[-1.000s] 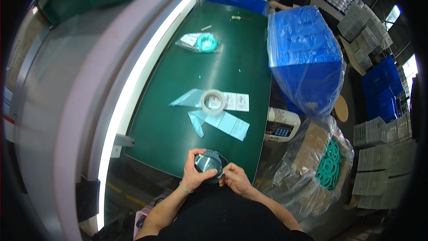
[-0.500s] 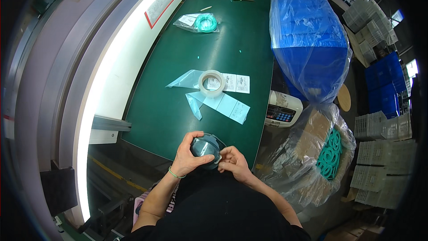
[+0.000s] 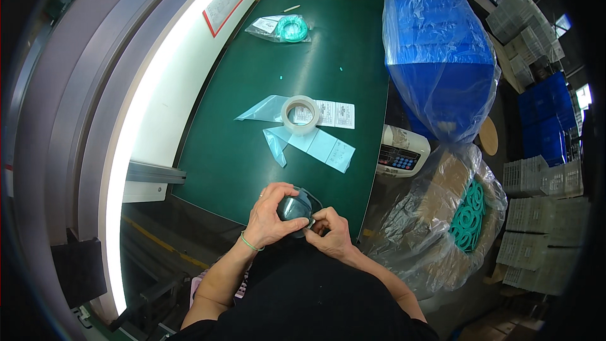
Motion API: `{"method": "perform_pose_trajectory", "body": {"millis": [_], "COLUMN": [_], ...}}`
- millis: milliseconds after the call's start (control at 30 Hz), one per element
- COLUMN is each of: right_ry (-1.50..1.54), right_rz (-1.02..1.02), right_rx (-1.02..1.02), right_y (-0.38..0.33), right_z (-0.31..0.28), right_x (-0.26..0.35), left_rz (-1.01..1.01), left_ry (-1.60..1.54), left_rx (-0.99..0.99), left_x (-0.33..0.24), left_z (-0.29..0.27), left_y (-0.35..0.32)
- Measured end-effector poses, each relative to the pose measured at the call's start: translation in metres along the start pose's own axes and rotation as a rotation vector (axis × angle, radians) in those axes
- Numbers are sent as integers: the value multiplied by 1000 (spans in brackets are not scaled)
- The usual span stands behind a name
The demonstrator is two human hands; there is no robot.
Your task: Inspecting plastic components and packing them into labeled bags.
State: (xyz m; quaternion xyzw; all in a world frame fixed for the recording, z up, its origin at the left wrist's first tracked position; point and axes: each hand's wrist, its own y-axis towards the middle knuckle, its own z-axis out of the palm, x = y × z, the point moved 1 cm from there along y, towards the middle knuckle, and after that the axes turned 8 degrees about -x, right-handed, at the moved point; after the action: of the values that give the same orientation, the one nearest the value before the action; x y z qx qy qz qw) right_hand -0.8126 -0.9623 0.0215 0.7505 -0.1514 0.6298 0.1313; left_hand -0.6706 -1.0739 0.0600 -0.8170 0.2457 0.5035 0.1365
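Close to my body at the near edge of the green table, my left hand (image 3: 270, 218) is closed around a dark, glossy, rounded object (image 3: 293, 209). A thin dark curved band (image 3: 314, 197) stands out from its far right side. The exact kind of this object is unclear. My right hand (image 3: 331, 232) has its fingers pinched together at the object's right edge, where a small pale bit shows between them. Beyond my hands, a roll of pale tape (image 3: 286, 114) rests on light-blue plastic strips (image 3: 322, 149) and printed paper labels (image 3: 341, 114).
A clear bag with a green coil (image 3: 292, 28) lies farther up the green table (image 3: 252, 151). To the right are a white scale (image 3: 404, 150), a blue bin under plastic (image 3: 442, 44) and a plastic-lined carton of green rings (image 3: 468, 218). A bright light panel (image 3: 148, 107) borders the left.
Both hands stay at the dark rounded object. My left fingers have shifted slightly over its top, and my right fingers have drawn closer together at its edge.
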Motion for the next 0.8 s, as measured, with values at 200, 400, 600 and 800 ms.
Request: {"method": "perform_pose_trajectory", "body": {"millis": [200, 400, 600, 800], "right_ry": [-25, -77, -67, -58], "right_rz": [-59, -89, -52, -75], "right_rx": [-57, -69, -55, -22], "right_y": [-1, -2, -3, -5], "right_z": [3, 3, 3, -1], "right_x": [-2, 0, 3, -2], "left_rz": [-2, 4, 14, -45], "left_ry": [-2, -38, -97, -152], "left_rx": [-12, -27, 39, 56], "left_x": [0, 4, 4, 6], "left_z": [2, 2, 0, 0], "left_y": [0, 0, 4, 3]}}
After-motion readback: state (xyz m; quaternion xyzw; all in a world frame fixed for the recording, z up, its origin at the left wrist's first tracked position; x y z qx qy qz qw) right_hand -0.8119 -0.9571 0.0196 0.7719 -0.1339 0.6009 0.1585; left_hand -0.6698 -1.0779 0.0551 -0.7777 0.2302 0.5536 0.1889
